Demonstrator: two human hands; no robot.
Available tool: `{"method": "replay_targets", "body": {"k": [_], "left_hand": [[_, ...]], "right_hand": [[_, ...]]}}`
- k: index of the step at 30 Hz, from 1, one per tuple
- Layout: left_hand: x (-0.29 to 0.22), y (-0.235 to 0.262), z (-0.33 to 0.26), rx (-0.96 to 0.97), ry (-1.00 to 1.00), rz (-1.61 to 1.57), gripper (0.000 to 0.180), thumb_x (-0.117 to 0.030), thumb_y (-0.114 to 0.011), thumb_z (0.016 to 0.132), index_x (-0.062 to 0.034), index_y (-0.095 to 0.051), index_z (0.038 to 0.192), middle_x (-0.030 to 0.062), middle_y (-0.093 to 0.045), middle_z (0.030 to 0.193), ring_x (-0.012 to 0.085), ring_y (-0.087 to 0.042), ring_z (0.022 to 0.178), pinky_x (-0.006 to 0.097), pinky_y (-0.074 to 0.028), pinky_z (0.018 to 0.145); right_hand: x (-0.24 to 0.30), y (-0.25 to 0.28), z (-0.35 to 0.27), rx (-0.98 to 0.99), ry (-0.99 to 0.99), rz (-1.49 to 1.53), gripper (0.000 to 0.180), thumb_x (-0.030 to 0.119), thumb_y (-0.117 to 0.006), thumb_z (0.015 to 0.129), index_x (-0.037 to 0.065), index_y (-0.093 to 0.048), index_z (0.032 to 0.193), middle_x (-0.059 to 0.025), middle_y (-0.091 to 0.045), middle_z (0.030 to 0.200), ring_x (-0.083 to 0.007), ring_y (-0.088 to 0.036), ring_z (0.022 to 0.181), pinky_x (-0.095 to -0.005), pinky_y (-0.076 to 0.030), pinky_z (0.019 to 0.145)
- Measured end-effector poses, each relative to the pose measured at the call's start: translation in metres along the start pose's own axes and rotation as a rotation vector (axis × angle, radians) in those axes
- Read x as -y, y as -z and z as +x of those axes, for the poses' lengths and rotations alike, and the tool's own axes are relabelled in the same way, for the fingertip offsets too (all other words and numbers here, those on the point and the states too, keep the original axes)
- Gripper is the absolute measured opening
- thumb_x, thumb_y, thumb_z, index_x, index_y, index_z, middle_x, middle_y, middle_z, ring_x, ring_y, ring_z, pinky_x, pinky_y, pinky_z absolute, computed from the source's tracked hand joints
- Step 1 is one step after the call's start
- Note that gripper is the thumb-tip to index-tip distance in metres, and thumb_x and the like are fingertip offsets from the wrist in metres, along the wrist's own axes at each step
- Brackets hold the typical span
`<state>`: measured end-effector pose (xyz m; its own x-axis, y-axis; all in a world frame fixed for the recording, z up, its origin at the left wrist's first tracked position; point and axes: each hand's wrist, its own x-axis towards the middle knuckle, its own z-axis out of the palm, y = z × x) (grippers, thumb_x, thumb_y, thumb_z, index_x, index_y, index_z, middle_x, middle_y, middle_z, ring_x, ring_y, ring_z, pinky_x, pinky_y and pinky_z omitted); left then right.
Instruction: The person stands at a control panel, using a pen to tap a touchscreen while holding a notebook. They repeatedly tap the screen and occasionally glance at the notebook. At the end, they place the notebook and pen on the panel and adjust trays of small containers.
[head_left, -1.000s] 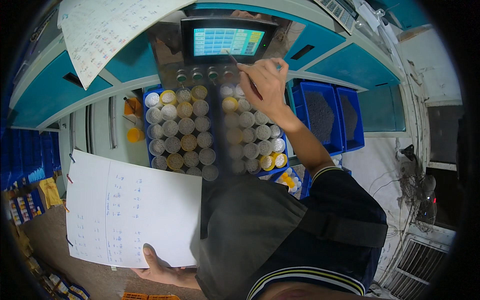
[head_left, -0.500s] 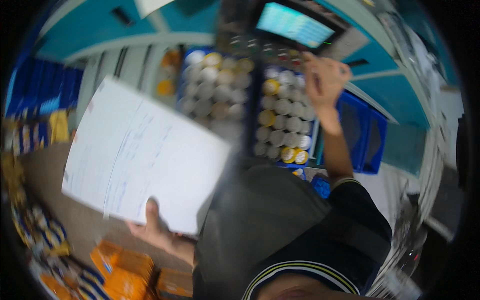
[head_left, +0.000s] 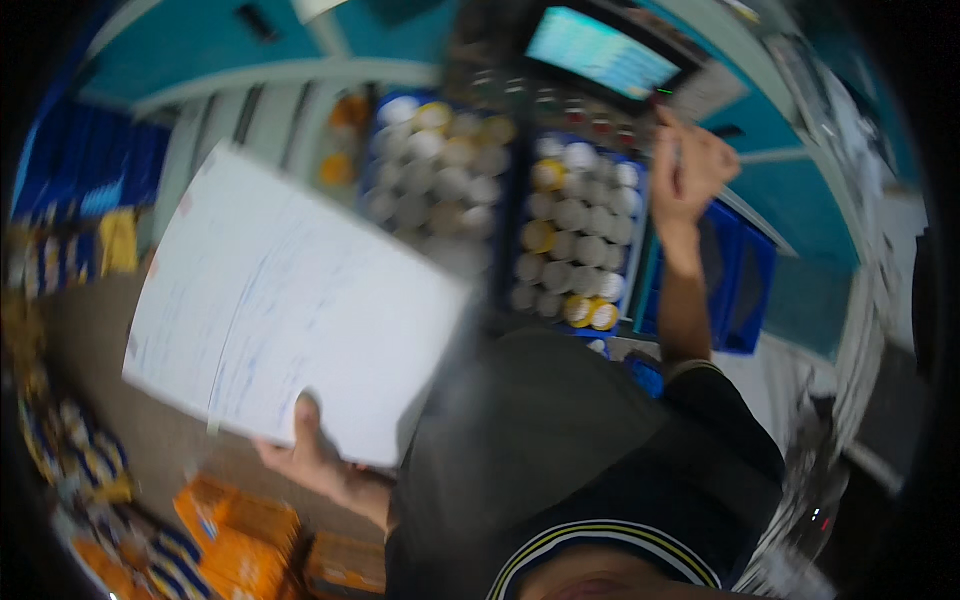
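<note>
Two hands, head view: left hand [head_left: 318, 455] grips the lower edge of a white printed sheet [head_left: 290, 305] held low at left; right hand [head_left: 690, 170] raised, fingers curled, seemingly on a pen, beside racked capped tubes [head_left: 575, 235] under a lit screen [head_left: 600, 55].

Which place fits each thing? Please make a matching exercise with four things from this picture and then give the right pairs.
Things:
1. paper sheet
2. screen
3. orange boxes
4. blue bin

Places:
A. bottom left, below the paper
B. in the left hand
C. right of the raised right hand's forearm
D. top, above the round lids

Pairs: 1-B, 2-D, 3-A, 4-C
</note>
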<state>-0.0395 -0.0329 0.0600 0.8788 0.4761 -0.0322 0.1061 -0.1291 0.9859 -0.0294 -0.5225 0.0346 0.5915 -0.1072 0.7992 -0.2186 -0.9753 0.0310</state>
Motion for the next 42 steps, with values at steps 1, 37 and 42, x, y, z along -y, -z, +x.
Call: {"method": "replay_targets", "body": {"k": [1,37,42], "left_hand": [[-0.002,0.0,0.0,-0.003,0.026,0.061,0.078,-0.019,-0.092,0.08,0.0106,-0.057,0.144,0.0244,-0.069,0.129,0.0326,-0.066,0.119,0.043,-0.047,0.11],[0.008,0.007,0.008,-0.026,-0.014,0.19,0.066,-0.027,-0.086,0.081,-0.0035,-0.061,0.137,0.0163,-0.074,0.123,0.0263,-0.072,0.112,0.049,-0.059,0.102],[-0.001,0.0,0.004,-0.036,-0.021,0.199,0.067,-0.028,-0.086,0.081,-0.0035,-0.061,0.139,0.0166,-0.074,0.125,0.0269,-0.07,0.119,0.052,-0.056,0.106]], "right_hand": [[0.0,0.002,0.002,-0.043,0.016,0.003,0.024,0.017,-0.069,0.096,0.016,-0.082,0.116,-0.0021,-0.07,0.088,-0.0201,-0.064,0.097,-0.0449,-0.034,0.102],[0.04,-0.025,0.012,0.05,0.064,0.268,0.024,0.015,-0.078,0.091,0.011,-0.078,0.115,0.0014,-0.069,0.086,-0.0178,-0.064,0.092,-0.0465,-0.037,0.095],[0.042,-0.028,0.015,0.054,0.042,0.276,0.022,0.016,-0.076,0.092,0.011,-0.078,0.114,0.0011,-0.07,0.086,-0.0179,-0.064,0.094,-0.0477,-0.036,0.096]]}}
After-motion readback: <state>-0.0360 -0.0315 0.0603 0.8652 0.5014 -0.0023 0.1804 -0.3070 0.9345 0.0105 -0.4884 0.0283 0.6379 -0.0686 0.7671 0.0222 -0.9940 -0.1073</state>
